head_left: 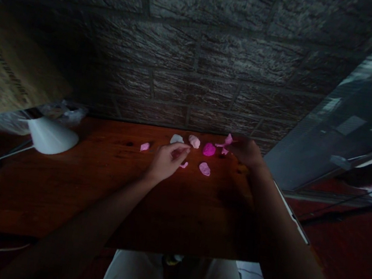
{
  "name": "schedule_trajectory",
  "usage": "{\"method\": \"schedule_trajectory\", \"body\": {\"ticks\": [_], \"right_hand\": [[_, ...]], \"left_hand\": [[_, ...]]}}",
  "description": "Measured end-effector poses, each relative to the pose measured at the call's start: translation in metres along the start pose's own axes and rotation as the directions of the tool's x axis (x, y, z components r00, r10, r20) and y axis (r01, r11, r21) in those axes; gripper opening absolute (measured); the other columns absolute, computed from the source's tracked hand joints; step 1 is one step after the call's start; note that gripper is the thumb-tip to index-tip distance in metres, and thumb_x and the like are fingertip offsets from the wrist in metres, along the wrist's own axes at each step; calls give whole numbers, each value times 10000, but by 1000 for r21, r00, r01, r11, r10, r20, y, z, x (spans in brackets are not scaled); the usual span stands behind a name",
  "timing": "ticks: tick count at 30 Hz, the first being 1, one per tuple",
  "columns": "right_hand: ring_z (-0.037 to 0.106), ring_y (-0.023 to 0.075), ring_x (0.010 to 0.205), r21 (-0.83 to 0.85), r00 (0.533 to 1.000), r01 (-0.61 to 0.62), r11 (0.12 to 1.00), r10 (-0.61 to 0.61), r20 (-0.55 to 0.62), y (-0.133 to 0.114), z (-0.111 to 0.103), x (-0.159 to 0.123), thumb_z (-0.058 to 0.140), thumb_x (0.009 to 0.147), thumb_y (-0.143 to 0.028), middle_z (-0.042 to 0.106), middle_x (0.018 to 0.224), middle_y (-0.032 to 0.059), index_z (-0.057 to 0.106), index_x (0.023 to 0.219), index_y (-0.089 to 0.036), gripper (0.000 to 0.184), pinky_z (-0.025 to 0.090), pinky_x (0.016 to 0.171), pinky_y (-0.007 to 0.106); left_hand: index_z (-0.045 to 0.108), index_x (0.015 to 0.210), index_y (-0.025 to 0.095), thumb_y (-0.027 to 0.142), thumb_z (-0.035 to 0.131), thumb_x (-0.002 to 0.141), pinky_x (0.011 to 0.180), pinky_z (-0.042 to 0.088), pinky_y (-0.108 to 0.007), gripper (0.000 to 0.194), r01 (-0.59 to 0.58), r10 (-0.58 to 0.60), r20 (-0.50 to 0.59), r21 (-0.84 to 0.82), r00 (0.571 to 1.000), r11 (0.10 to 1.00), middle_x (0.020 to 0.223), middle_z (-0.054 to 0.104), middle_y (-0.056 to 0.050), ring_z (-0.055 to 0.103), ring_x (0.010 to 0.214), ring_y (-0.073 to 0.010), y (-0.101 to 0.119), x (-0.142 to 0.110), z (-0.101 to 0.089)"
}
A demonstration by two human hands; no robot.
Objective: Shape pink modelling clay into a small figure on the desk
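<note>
My left hand point(166, 161) is over the table with thumb and fingers pinched together; whatever may be between them is too small to make out. A small curved pink piece point(184, 165) shows just below its fingertips, and a white crumpled piece point(177, 139) lies right behind it. At the right, my right hand point(248, 152) is dark and blurred, its fingers closed at a thin pink crumpled piece point(229, 139). Between the hands are a pale pink lump point(194, 141), a bright magenta lump point(209, 149) and a flat pink piece point(204, 168).
Another pink piece point(145, 146) lies left of my left hand. A white cone-shaped lamp base point(52, 135) stands on the wooden table point(99, 174), beside clear plastic wrap point(73, 111) and a printed brown paper shade point(14, 62). A dark brick wall point(197, 54) rises behind.
</note>
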State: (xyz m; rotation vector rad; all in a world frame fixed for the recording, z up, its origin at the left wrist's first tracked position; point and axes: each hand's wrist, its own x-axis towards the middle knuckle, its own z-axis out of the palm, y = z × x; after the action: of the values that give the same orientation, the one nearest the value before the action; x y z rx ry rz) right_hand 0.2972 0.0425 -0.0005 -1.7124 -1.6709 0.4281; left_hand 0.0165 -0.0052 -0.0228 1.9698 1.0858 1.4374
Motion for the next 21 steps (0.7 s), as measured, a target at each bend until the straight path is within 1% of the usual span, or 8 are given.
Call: {"method": "schedule_trajectory", "body": {"ticks": [2, 5, 10, 13, 16, 21], "right_hand": [[752, 274, 894, -92, 1000, -30, 995, 29, -7, -2, 0, -1, 727, 740, -283, 796, 917, 71, 769, 999, -189, 278, 530, 757, 327], [761, 284, 893, -140, 1000, -28, 990, 29, 5, -9, -2, -4, 725, 758, -271, 799, 924, 89, 772, 1037, -193, 293, 536, 748, 325], [763, 299, 923, -139, 999, -35, 990, 38, 21, -15, -3, -7, 705, 795, -283, 801, 963, 118, 745, 1128, -169, 354, 541, 750, 331], [761, 295, 946, -143, 999, -33, 989, 36, 21, -15, -2, -6, 689, 809, -268, 799, 991, 126, 745, 1124, -159, 338, 533, 754, 318], [762, 292, 945, -158, 1000, -22, 987, 25, 17, -14, -1, -6, 680, 815, -259, 802, 969, 114, 752, 1098, -167, 306, 527, 762, 312], [761, 289, 931, -117, 999, -26, 993, 29, 26, -9, 1, -3, 699, 791, -252, 800, 973, 113, 730, 1148, -169, 369, 529, 742, 315]], "left_hand": [[752, 934, 201, 244, 638, 883, 703, 604, -280, 133, 4, -4, 8, -6, 1000, 1000, 880, 802, -62, 746, 751, -163, -1, 0, 0], [752, 934, 200, 236, 642, 878, 709, 605, -282, 129, 10, -10, 15, -8, 1000, 1000, 890, 804, -63, 747, 754, -163, -1, 0, 0], [752, 929, 198, 235, 639, 882, 707, 605, -286, 128, 11, -11, 22, -17, 1000, 1000, 884, 803, -64, 748, 757, -168, -1, 0, 0], [751, 926, 187, 235, 636, 884, 711, 602, -290, 131, 12, -12, 19, -9, 1000, 1000, 890, 802, -70, 748, 761, -170, -1, 0, 1], [751, 928, 182, 226, 636, 882, 709, 600, -288, 131, 18, -18, 19, 7, 1000, 1000, 894, 803, -71, 749, 761, -172, -2, -1, 1], [754, 927, 190, 230, 640, 880, 711, 601, -287, 130, 25, -25, 24, 0, 999, 1000, 898, 804, -63, 753, 773, -176, -2, -1, 1]]}}
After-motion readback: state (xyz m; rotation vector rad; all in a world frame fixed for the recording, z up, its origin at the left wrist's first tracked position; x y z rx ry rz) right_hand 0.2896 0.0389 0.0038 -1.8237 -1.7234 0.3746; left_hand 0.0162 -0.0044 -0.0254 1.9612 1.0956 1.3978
